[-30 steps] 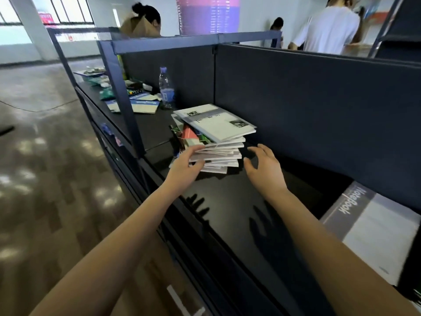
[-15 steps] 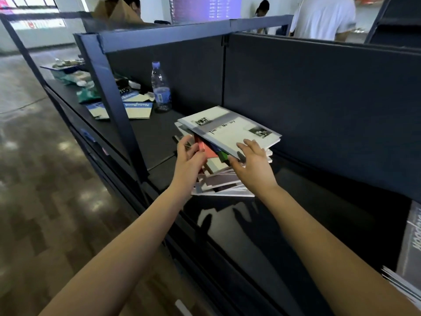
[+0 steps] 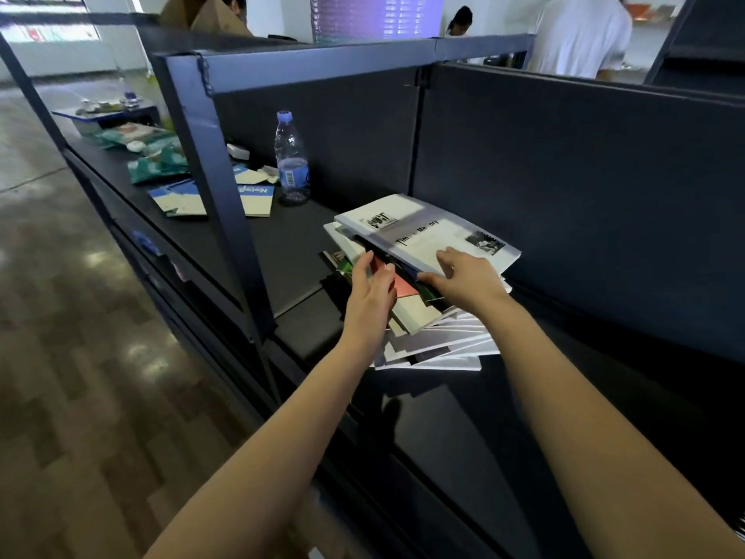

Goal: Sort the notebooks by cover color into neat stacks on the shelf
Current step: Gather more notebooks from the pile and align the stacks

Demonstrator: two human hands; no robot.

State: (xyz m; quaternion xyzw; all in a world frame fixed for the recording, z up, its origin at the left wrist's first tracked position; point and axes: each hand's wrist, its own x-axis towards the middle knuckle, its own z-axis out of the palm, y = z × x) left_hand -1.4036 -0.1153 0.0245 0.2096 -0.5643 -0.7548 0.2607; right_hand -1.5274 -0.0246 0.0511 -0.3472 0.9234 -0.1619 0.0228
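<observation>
Your left grip (image 3: pixel 369 294) lies flat against the near left side of the untidy pile of notebooks (image 3: pixel 437 344). Its fingers are straight and touch the edge of a red notebook (image 3: pixel 404 285) that pokes out of the middle, and it has hold of nothing. A green notebook (image 3: pixel 345 266) shows as a sliver just left of those fingers. The pile lies on the dark shelf (image 3: pixel 298 252) between your two grips, with its lower covers fanned out towards you and to the right. On top sits a white and grey notebook (image 3: pixel 419 229) with black lettering, skewed across the rest. Your right grip (image 3: pixel 467 278) pinches the near edge of this top notebook, fingers spread over the cover and thumb tucked beneath. The left side of the room has a glossy wood-patterned floor (image 3: pixel 80 316). At the far left end of the shelf lie green packets (image 3: pixel 155 165), and nearer lie two blue and cream notebooks (image 3: pixel 181 197), well apart from the pile. A blue metal post (image 3: pixel 217 187) stands in front of them. Just right of it, a clear water bottle (image 3: pixel 291 159) with a blue cap stands upright against the dark back panel (image 3: pixel 564 175), which runs on behind the pile. Beyond the panel, at far right, stands a person in a white shirt (image 3: pixel 580 34).
</observation>
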